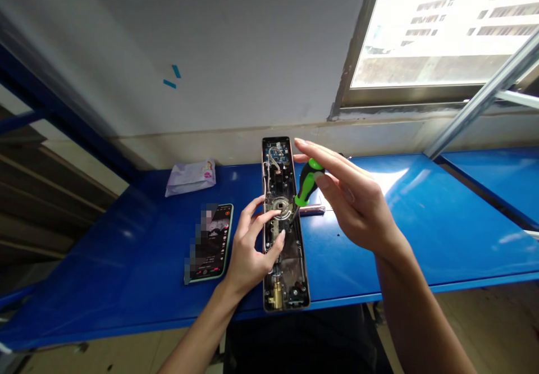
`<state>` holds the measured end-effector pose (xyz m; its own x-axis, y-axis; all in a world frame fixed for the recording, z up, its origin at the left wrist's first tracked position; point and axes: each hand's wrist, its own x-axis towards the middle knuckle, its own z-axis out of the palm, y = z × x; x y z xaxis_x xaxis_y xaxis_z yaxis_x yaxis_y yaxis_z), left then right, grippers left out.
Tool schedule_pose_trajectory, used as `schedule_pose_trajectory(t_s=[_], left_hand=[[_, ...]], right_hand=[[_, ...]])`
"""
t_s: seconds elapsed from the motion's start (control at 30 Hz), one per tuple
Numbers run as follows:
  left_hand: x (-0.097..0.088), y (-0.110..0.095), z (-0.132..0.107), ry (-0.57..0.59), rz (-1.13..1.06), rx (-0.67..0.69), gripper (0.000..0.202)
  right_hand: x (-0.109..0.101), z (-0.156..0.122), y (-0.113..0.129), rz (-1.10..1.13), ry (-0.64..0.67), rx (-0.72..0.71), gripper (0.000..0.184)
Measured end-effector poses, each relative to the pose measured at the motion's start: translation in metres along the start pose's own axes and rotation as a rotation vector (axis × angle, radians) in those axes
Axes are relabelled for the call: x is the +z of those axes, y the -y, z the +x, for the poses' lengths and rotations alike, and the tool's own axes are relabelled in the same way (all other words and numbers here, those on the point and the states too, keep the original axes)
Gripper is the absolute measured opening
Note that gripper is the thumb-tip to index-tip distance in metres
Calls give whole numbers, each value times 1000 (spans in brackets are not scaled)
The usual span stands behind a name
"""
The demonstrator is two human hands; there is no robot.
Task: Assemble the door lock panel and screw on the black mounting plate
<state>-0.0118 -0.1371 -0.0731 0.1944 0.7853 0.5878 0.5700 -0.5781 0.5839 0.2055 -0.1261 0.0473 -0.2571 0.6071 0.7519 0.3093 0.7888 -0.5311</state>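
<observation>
A long, narrow lock housing [290, 267] lies with its inside facing up, its near end at the table's front edge. Inside it show a circuit board, wires, a round ring-shaped part [281, 208] and a brass cylinder [277, 295]. My left hand [252, 250] rests over the housing's left edge, fingers apart, fingertips on the parts around the ring. In my right hand [357, 205] is a green-and-black screwdriver [309, 183], held tilted between thumb and fingers. Its shaft points down into the housing just right of the ring; the very tip is hard to make out.
A phone [213, 242] with a lit screen lies left of the housing. Farther back is a pale purple packet [191, 177]. A shiny metal piece [312, 210] lies right of the housing on the blue table [421, 222]. Wall and window stand behind.
</observation>
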Motion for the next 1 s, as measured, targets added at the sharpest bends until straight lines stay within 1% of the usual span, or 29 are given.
schedule_pose_trajectory(t_s=[0.03, 0.07, 0.13, 0.2, 0.27, 0.33, 0.37, 0.4, 0.43, 0.5, 0.53, 0.57, 0.6, 0.7, 0.73, 0.77, 0.87, 0.9, 0.93, 1.0], left_hand=[[0, 0, 0, -3, 0, 2, 32], [0, 1, 0, -4, 0, 3, 32], [0, 1, 1, -6, 1, 6, 32], [0, 1, 1, -4, 0, 4, 33], [0, 0, 0, -2, -4, -1, 33], [0, 0, 0, -1, -11, -3, 32], [0, -1, 0, -1, -13, -2, 32], [-1, -1, 0, -2, -14, -3, 31], [-1, -1, -1, -2, -14, -4, 31], [-1, -1, -1, -6, -14, -5, 31], [-1, -1, 0, -8, -15, -6, 31], [-1, -1, 0, -9, -16, -5, 31], [-1, -2, 0, -8, -16, -3, 31], [-2, -2, 1, -7, -18, 9, 32], [-2, -2, 1, -10, -18, 14, 33], [-2, -2, 1, -13, -17, 18, 33], [-1, -1, -1, -18, -3, 27, 32], [-1, -1, -1, -14, 2, 27, 32], [0, 0, -1, -11, 6, 28, 32], [-1, 0, -1, -4, 21, 37, 34]], right_hand=[[0, 0, 0, 26, 7, -6, 45], [0, 0, 1, 23, -13, -23, 41], [2, 0, 2, -59, -102, -58, 31], [3, 1, 4, -147, -138, -69, 27], [3, 2, 6, -158, -79, -58, 31], [2, 2, 8, -101, 17, -55, 41], [2, 3, 8, -67, 38, -60, 44], [2, 3, 7, -49, 33, -68, 42], [3, 3, 7, -58, 1, -72, 37], [3, 4, 5, -129, -95, -65, 28], [3, 3, 5, -163, -123, -57, 27], [3, 3, 5, -175, -122, -44, 26], [3, 2, 6, -156, -87, -27, 29], [0, -1, 9, -15, 84, 2, 46], [-1, -2, 9, 2, 98, -6, 47], [-1, -2, 10, -12, 77, -18, 44], [2, -2, 8, -170, -86, -34, 27], [4, -1, 8, -207, -103, -20, 25], [5, -1, 8, -216, -86, 2, 27], [6, -2, 9, -165, 26, 47, 38]])
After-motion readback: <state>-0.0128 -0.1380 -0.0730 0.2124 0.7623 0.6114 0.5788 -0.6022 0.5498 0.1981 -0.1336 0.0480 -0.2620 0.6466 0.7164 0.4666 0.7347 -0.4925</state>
